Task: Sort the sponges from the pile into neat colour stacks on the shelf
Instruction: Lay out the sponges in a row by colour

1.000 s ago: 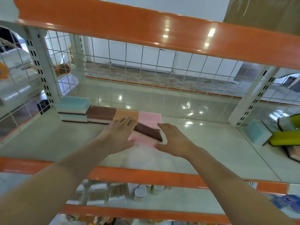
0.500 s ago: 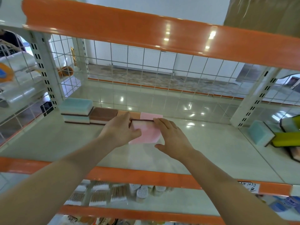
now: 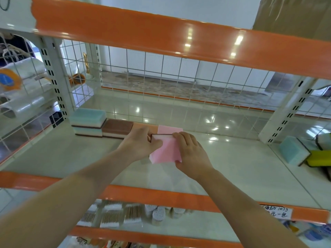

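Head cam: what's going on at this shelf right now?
A person is sorting sponges on a shelf. Both hands, left hand and right hand, hold a pink sponge, setting it by another pink sponge at the end of a row: a teal stack, then a brown sponge. The unsorted pile lies at far right.

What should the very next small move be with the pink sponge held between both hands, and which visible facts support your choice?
Probably push the held pink sponge forward and level it onto the pink sponge lying at the end of the row. The left hand and right hand hold it tilted, short of that one, which lies beside the orange sponge and brown sponge.
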Demonstrator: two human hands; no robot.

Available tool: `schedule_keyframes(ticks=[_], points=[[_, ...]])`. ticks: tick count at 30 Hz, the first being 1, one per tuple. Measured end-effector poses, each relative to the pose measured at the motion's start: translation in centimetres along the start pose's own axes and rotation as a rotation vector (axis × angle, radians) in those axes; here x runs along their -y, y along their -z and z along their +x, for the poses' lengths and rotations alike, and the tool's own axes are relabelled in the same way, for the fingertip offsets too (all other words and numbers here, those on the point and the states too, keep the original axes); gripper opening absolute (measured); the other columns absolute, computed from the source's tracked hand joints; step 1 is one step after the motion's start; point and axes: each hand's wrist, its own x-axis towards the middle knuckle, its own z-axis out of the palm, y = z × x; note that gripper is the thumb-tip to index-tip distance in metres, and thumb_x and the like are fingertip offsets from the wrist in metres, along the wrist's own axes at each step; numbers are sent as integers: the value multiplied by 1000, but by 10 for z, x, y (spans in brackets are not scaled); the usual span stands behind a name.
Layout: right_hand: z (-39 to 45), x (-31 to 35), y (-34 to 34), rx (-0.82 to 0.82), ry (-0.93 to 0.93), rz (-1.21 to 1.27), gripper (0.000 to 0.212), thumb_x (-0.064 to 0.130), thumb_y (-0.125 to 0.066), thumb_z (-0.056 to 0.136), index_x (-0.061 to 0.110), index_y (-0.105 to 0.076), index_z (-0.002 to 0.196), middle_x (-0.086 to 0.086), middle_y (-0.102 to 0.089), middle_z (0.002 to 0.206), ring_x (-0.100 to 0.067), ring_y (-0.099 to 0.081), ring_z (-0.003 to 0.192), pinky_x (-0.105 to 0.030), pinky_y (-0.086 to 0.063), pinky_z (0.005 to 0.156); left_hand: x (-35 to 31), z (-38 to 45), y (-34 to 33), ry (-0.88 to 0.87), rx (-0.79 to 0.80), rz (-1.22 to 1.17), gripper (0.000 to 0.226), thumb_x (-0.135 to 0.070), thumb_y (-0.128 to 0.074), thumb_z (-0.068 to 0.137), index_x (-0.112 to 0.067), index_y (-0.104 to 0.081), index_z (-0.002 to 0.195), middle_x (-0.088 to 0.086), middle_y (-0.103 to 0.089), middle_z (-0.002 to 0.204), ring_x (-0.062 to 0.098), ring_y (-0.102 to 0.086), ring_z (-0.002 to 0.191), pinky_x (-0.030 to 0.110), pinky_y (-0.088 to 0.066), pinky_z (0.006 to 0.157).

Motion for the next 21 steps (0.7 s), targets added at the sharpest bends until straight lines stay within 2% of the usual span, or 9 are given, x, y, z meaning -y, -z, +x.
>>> schedule_keyframes(ticks=[3, 6, 8, 11, 13, 19, 21], points=[[2, -7, 1, 19, -27, -3, 74, 17, -64, 76, 12, -28, 140, -4, -35, 140, -21, -29, 131, -26, -25, 106, 4, 5, -2, 6, 31, 16, 23, -48, -64, 76, -30, -50, 75, -16, -53, 76, -1, -50, 68, 19, -35, 53], [6, -17, 3, 46, -86, -2, 73, 15, -66, 73, 13, -30, 136, -4, -33, 138, -22, -32, 128, -27, -31, 101, 11, 10, -4, -3, 37, 96, 36, -54, -62, 73, -26, -47, 91, -9, -55, 91, 13, -55, 87, 25, -39, 69], [8, -24, 4, 73, -143, -7, 74, 14, -67, 73, 13, -29, 136, -5, -28, 135, -24, -34, 123, -28, -38, 94, 17, 13, -4, -29, 29, 154, 39, -51, -63, 75, -23, -50, 98, -4, -57, 102, 19, -56, 98, 30, -44, 79], [13, -33, 5, 90, -236, 18, 78, 12, -67, 72, 16, -26, 139, -5, -25, 129, -23, -33, 119, -28, -39, 91, 26, 18, -4, -72, 55, 286, 52, -42, -62, 80, -16, -49, 122, 4, -56, 123, 25, -54, 112, 38, -46, 90], [18, -39, 4, 88, -270, 50, 79, 11, -67, 70, 16, -27, 138, -5, -27, 127, -24, -33, 118, -28, -38, 91, 31, 23, -5, -107, 80, 406, 54, -38, -59, 82, -18, -45, 130, 5, -52, 130, 26, -51, 118, 36, -44, 93], [37, -54, -3, 109, -333, 152, 78, 17, -70, 68, 10, -32, 136, -8, -35, 128, -27, -35, 120, -28, -33, 93, 45, 36, -14, -183, 134, 586, 48, -38, -53, 86, -17, -44, 128, 2, -48, 130, 23, -43, 122, 29, -33, 98], [45, -59, -5, 109, -343, 177, 73, 19, -70, 68, 9, -37, 132, -8, -38, 127, -27, -39, 118, -26, -32, 89, 50, 41, -17, -207, 149, 611, 47, -38, -53, 85, -17, -45, 126, 1, -47, 130, 22, -41, 124, 29, -30, 101]])
